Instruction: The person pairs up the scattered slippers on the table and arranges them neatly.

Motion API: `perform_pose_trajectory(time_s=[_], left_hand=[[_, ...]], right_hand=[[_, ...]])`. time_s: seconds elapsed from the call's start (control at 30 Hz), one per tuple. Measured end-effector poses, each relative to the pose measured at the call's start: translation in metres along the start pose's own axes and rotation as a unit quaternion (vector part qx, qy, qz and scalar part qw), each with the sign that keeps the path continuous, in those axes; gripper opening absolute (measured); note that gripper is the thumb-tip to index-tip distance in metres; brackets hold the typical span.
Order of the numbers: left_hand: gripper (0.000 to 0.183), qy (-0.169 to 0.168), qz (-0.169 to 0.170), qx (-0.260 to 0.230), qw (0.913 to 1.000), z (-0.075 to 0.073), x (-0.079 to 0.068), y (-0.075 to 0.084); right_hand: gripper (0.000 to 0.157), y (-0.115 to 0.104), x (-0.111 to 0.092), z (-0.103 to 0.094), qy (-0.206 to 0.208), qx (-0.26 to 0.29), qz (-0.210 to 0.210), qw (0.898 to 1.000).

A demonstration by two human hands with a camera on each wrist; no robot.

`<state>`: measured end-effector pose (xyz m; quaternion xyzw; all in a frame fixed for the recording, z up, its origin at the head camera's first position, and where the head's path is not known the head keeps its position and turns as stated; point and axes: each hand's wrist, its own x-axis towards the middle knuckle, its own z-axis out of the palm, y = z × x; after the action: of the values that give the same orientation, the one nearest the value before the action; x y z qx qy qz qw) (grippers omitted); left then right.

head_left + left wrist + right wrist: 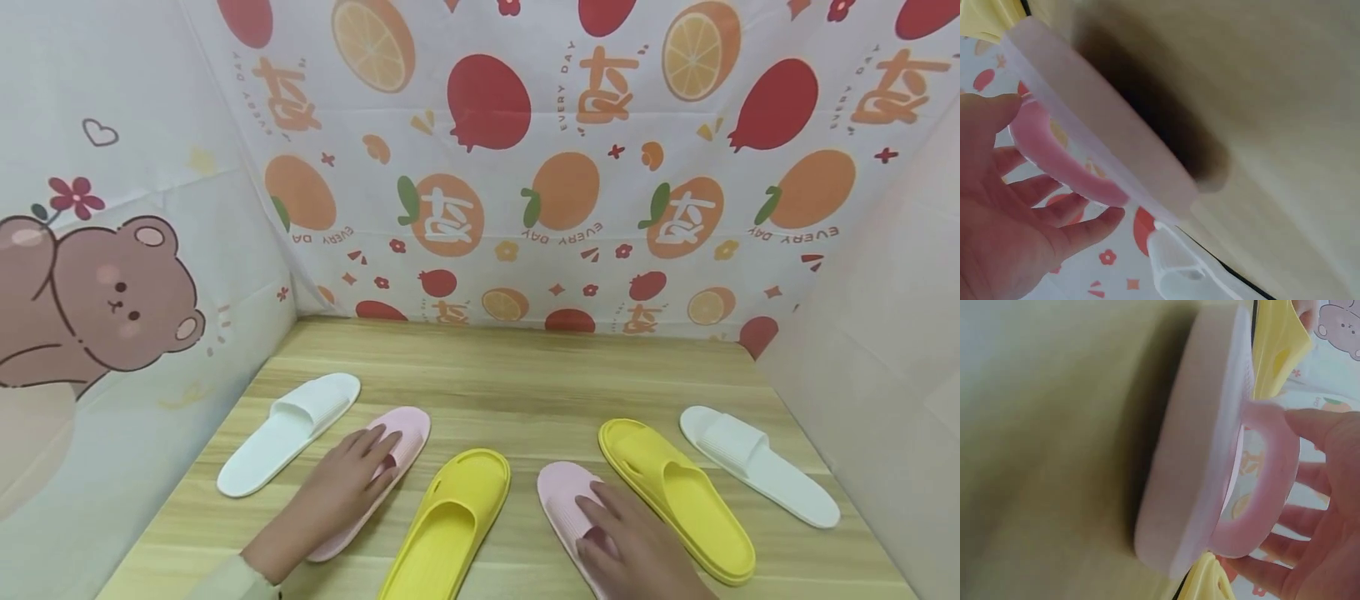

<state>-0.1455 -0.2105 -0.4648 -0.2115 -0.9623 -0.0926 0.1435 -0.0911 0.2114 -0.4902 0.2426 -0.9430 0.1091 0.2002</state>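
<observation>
On the wooden surface, my left hand (347, 487) spreads over the ribbed strap of a pink slipper (411, 427), thumb at one side of the strap and fingertips at the other. In the left wrist view the strap (1063, 159) arches between thumb and fingers. My right hand (639, 542) lies likewise over the strap of a second pink slipper (561, 492), near the front edge. The right wrist view shows its thumb and little finger at opposite ends of that strap (1282, 469), other fingers behind it. Both pink slippers point away from me.
One yellow slipper (480, 483) lies between the hands, another yellow slipper (708, 512) right of my right hand. White slippers lie at far left (258, 458) and far right (798, 496). Printed cloth walls (510, 192) enclose the wooden surface (465, 375).
</observation>
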Motion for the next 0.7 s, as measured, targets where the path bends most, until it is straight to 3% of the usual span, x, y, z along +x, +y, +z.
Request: perform_pose_trajectory(time_s=[0.4,0.7], left_hand=[[0.044,-0.006,-0.003,-0.002,1.0,0.014,0.041,0.014],[0.041,-0.003,-0.017,-0.006,0.9998,0.018,0.062,0.022]], right_hand=[[0.05,-0.01,0.026,0.01,-0.025,0.003,0.075,0.997],[0.046,-0.014,0.048,0.015,-0.032,0.011,0.106,0.994]])
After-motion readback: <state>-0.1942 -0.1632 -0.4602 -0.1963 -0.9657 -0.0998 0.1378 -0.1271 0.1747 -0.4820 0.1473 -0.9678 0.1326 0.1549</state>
